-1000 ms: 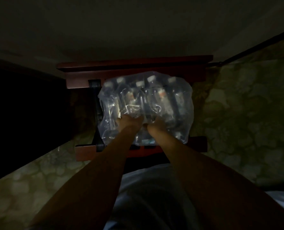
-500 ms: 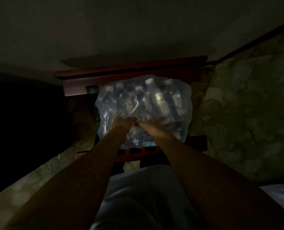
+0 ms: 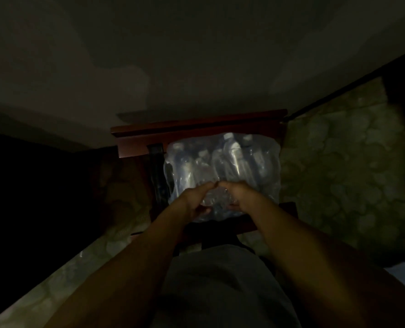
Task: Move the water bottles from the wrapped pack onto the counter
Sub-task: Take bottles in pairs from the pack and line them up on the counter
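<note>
Wrapped pack point(image 3: 222, 166): bottles apparently upright, caps pointing away from viewer.

A dark red wooden stand point(image 3: 196, 129) carries the clear-wrapped pack of water bottles point(image 3: 251, 162), which fills most of its top. At its 9 o'clock side a black strap-like part point(image 3: 156, 166) shows, dimly lit.

Pack point(image 3: 222, 166): on stand point(image 3: 196, 127), centre of view. Bottles point(image 3: 232, 157): inside pack, caps toward 12 o'clock. Left hand point(image 3: 196, 200) and right hand point(image 3: 240, 196): at pack's 6 o'clock edge, side by side, fingertips near each other. Wall point(image 3: 196, 55): behind stand, 12 o'clock. Floor point(image 3: 339, 174): at 3 o'clock.
</note>
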`<state>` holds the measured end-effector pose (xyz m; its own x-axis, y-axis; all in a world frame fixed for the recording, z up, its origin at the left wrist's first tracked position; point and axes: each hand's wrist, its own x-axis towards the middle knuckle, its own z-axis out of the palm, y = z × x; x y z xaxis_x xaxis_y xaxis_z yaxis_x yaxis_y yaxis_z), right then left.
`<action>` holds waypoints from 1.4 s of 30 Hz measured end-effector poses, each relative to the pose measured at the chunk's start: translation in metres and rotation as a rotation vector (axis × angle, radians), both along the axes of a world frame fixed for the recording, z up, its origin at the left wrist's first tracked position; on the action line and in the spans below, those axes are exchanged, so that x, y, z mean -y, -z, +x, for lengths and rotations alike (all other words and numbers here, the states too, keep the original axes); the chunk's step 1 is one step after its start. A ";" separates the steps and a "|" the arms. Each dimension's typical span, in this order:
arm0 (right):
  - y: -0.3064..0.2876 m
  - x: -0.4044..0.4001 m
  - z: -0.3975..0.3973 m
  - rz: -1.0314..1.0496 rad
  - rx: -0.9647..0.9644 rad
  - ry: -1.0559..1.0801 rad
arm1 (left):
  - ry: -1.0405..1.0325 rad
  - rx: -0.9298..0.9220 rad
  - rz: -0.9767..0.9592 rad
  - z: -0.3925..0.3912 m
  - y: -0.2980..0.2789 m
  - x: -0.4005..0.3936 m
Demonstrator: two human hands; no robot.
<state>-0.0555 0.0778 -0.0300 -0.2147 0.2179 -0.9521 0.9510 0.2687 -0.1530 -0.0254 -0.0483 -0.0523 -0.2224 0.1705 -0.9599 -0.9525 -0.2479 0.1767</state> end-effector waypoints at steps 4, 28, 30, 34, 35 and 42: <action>-0.030 0.006 0.003 0.060 0.007 -0.214 | 0.096 -0.007 0.101 0.009 -0.024 0.009; -0.156 0.123 0.060 0.195 -0.449 -0.807 | -0.102 -0.427 0.078 0.108 -0.135 0.137; -0.153 0.138 0.071 0.147 -0.516 -0.775 | -0.178 -0.470 0.018 0.119 -0.140 0.147; -0.160 0.160 0.095 0.086 -0.704 -0.717 | -0.336 -0.584 -0.060 0.147 -0.162 0.166; -0.163 0.163 0.101 0.049 -0.745 -0.694 | -0.371 -0.620 -0.077 0.154 -0.171 0.169; -0.204 0.185 0.141 -0.406 -0.984 -0.507 | -0.394 -0.892 -0.423 0.192 -0.234 0.180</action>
<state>0.0851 -0.1073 0.1744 -0.8706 -0.3840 -0.3077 0.1740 0.3447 -0.9225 0.1666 -0.2288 0.1812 -0.8418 -0.3764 -0.3868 -0.3019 -0.2657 0.9156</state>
